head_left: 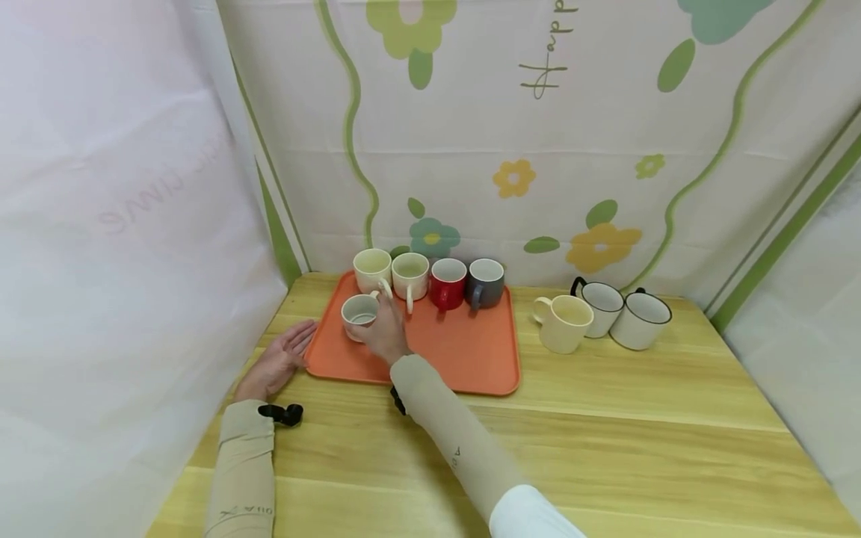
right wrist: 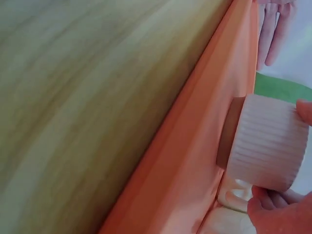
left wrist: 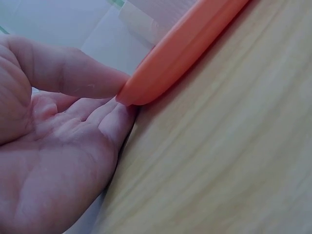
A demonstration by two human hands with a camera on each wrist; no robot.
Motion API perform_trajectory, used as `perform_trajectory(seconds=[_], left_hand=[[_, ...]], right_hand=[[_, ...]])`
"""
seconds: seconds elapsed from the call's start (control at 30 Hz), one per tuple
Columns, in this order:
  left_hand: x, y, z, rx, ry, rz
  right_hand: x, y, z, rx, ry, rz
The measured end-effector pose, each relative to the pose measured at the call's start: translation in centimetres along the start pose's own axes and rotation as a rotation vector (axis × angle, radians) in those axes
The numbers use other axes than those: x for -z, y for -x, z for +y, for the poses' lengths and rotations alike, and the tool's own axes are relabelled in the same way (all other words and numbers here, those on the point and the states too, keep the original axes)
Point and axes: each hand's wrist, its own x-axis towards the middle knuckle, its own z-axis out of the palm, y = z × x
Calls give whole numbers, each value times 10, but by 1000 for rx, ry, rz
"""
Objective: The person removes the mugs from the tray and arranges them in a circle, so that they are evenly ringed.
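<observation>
Fingers [right wrist: 278, 217] around ribbed mug [right wrist: 268, 141]

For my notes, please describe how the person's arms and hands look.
The left hand and right hand are bare. Both beige sleeves carry small dark lettering; white fabric shows at the right one's upper end. A black attachment sits near each wrist.

A pale, bumpy cup [right wrist: 268, 141] in the right hand [right wrist: 282, 214], by an orange tray [right wrist: 180, 151] on a wooden table [right wrist: 73, 97].
</observation>
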Motion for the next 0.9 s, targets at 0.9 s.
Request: perform_trajectory(seconds=[0.9], left_hand=[[4,2,2,-17,47,-63]], right_hand=[[159,58,49,200,-110,-215]])
